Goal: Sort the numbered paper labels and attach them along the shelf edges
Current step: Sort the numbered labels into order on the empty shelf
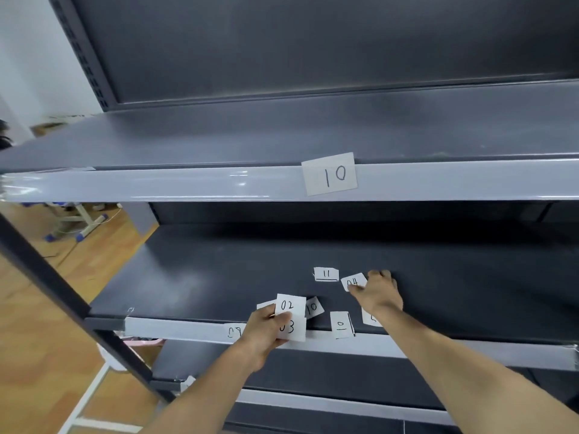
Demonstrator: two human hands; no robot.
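My left hand point(266, 332) grips a small stack of white paper labels, with "02" point(289, 305) on top and "03" point(293, 328) below it. My right hand point(380, 292) rests on the middle shelf point(203, 277), thumb and fingers pinching the "04" label point(352, 280). Loose labels lie around: "11" point(326, 274), "10" point(314, 307), one marked "01" point(342, 324), and one partly hidden under my right wrist point(369, 319). A "10" label point(330, 174) is stuck on the upper shelf edge point(188, 183). A "09" label point(235, 332) sits on the middle shelf edge.
The grey metal shelving has a dark back panel point(313, 42) and a lower shelf point(344, 380) under my arms. A dark slanted post point(62, 292) crosses at the left. Wooden floor point(37, 355) and white furniture legs point(84, 227) show beyond it.
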